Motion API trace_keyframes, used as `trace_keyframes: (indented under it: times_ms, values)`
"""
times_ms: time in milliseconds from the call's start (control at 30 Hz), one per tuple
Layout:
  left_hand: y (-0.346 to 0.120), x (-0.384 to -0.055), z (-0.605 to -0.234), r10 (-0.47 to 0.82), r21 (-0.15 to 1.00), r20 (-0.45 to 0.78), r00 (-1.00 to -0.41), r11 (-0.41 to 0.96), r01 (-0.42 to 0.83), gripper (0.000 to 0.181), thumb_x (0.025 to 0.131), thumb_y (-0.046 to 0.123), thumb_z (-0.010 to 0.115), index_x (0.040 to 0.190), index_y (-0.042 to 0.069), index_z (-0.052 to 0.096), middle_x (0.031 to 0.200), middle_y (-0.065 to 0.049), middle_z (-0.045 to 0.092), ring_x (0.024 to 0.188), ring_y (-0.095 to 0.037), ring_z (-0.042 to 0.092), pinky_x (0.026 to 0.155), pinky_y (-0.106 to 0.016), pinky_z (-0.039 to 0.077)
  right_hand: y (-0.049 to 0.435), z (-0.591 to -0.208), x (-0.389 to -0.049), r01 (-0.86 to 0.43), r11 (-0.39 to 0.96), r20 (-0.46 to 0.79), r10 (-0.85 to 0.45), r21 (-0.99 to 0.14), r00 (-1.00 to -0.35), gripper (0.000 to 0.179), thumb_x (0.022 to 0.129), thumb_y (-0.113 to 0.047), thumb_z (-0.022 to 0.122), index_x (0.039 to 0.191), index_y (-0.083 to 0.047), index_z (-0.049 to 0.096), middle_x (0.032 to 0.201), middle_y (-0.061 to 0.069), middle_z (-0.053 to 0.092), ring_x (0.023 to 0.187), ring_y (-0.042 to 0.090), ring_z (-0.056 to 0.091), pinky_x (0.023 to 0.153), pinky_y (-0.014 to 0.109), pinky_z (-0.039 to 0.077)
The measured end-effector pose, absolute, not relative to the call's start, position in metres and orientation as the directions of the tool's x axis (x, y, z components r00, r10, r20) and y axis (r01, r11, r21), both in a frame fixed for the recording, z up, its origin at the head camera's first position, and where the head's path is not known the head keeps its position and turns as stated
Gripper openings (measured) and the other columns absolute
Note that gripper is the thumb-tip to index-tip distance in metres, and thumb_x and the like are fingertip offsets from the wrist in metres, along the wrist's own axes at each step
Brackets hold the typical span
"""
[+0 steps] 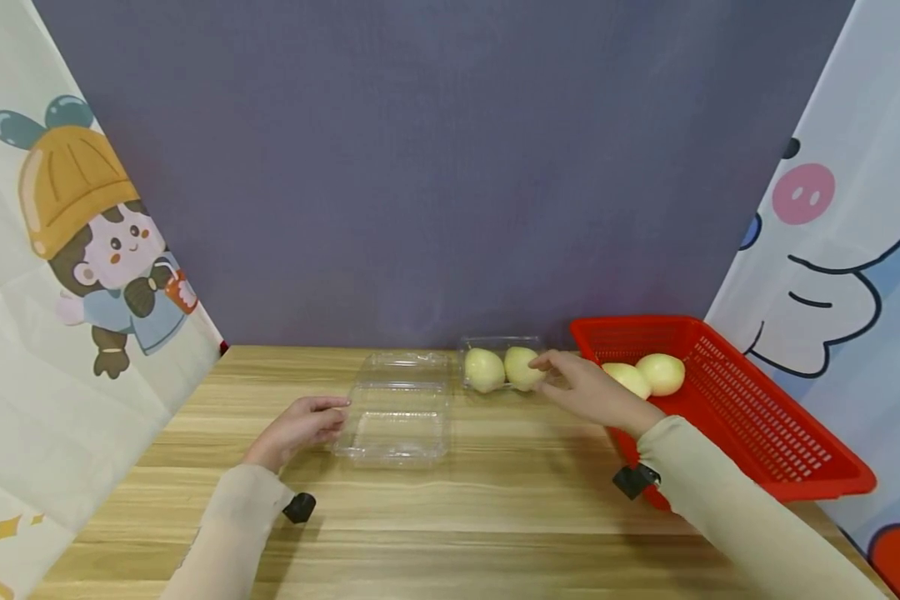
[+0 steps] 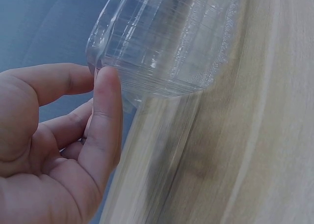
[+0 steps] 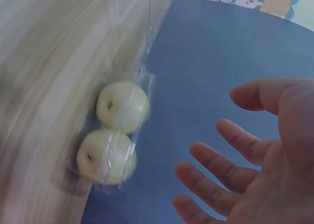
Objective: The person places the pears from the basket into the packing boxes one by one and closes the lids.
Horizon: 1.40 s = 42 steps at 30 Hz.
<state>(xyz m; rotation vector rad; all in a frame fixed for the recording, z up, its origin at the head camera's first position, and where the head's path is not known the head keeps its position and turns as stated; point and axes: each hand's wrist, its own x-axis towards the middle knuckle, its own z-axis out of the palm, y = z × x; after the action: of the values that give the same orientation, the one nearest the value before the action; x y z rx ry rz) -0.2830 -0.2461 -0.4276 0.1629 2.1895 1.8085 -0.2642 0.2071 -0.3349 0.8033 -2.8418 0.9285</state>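
Note:
My left hand (image 1: 305,427) pinches the left edge of a hinged clear plastic box (image 1: 397,417) between thumb and forefinger. In the left wrist view, the fingertips (image 2: 107,82) meet at a corner of the box (image 2: 162,42). The box stands with its lid raised, and nothing lies in it. Farther back, a second clear box (image 1: 501,343) holds two pale yellow pears (image 1: 484,369), side by side. At its right end is my right hand (image 1: 581,387), fingers spread and relaxed. The right wrist view shows that hand (image 3: 260,160) holding nothing, apart from the pears (image 3: 107,155).
A red plastic basket (image 1: 780,417) sits at the right of the wooden table (image 1: 435,533), with two more pears (image 1: 660,374) at its far left. A grey-blue panel (image 1: 450,167) rises behind the table, with printed cloths (image 1: 15,333) on both sides.

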Motion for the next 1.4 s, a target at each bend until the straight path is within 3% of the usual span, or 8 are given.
trace_keyframes:
  times_ms: [233, 733, 1100, 1400]
  values:
    - [-0.246, -0.283, -0.427, 0.254, 0.973, -0.162, -0.954, 0.200, -0.112, 0.049, 0.103, 0.008, 0.055, 0.142, -0.017, 0.040, 0.106, -0.016, 0.062, 0.090, -0.016, 0.062, 0.077, -0.024, 0.057, 0.224, -0.319, -0.264, -0.440, 0.728, 0.168, -0.418, -0.526, -0.893, 0.038, 0.100, -0.033, 0.062, 0.130, -0.009, 0.059, 0.129, 0.011, 0.061, 0.120, 0.031, 0.057, 0.101, 0.053, 0.047]
    - [-0.246, -0.281, -0.426, 0.272, 0.977, -0.147, -0.951, 0.192, -0.096, 0.051, 0.103, 0.009, 0.054, 0.142, -0.019, 0.038, 0.102, -0.011, 0.063, 0.087, -0.014, 0.062, 0.075, -0.023, 0.057, 0.267, -0.296, -0.268, -0.420, 0.767, 0.176, -0.384, -0.486, -0.906, 0.038, 0.102, -0.030, 0.059, 0.130, -0.004, 0.059, 0.130, 0.017, 0.061, 0.119, 0.037, 0.055, 0.101, 0.058, 0.046]
    - [-0.248, -0.283, -0.426, 0.252, 0.973, -0.161, -0.954, 0.205, -0.110, 0.048, 0.104, 0.009, 0.054, 0.142, -0.017, 0.040, 0.107, -0.016, 0.062, 0.091, -0.016, 0.062, 0.076, -0.024, 0.057, 0.295, -0.301, -0.278, -0.383, 0.795, 0.179, -0.339, -0.471, -0.924, 0.039, 0.101, -0.027, 0.060, 0.129, -0.001, 0.058, 0.127, 0.022, 0.063, 0.118, 0.040, 0.057, 0.102, 0.061, 0.044]
    - [-0.247, -0.282, -0.426, 0.247, 0.971, -0.165, -0.955, 0.213, -0.113, 0.048, 0.104, 0.009, 0.054, 0.142, -0.016, 0.041, 0.111, -0.018, 0.062, 0.094, -0.017, 0.062, 0.078, -0.024, 0.057, 0.313, -0.319, -0.293, -0.343, 0.800, 0.131, -0.322, -0.492, -0.938, 0.041, 0.100, -0.022, 0.062, 0.131, 0.004, 0.055, 0.134, 0.029, 0.055, 0.123, 0.048, 0.049, 0.104, 0.065, 0.039]
